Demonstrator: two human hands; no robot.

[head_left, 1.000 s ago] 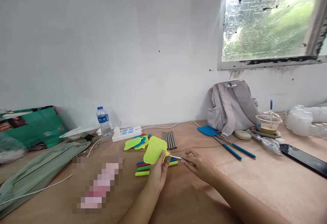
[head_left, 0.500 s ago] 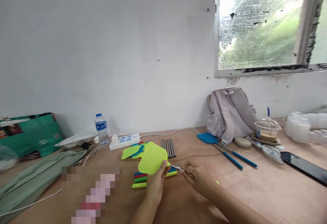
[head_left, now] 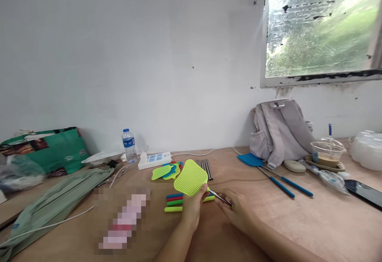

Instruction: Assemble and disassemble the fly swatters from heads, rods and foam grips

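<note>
My left hand [head_left: 192,208] grips the base of a yellow-green mesh swatter head [head_left: 191,182], held up just above the table. My right hand [head_left: 235,210] pinches a thin metal rod [head_left: 219,196] whose tip meets the base of that head. Under and behind my hands lie several coloured plastic handles [head_left: 174,203], blue, red, green and yellow. More swatter heads [head_left: 165,171] are piled further back. A bundle of metal rods [head_left: 206,167] lies beside them.
Two finished blue swatters [head_left: 268,172] lie to the right, by a grey backpack [head_left: 279,132]. A drink cup [head_left: 326,152], a phone [head_left: 365,192], a power strip [head_left: 154,160], a water bottle [head_left: 129,145], a green bag [head_left: 52,150] and a grey-green cloth [head_left: 53,204] are also on the table.
The view has shifted a little to the left and up. My hands keep the same hold, with the rod now angled more steeply into the swatter head.
</note>
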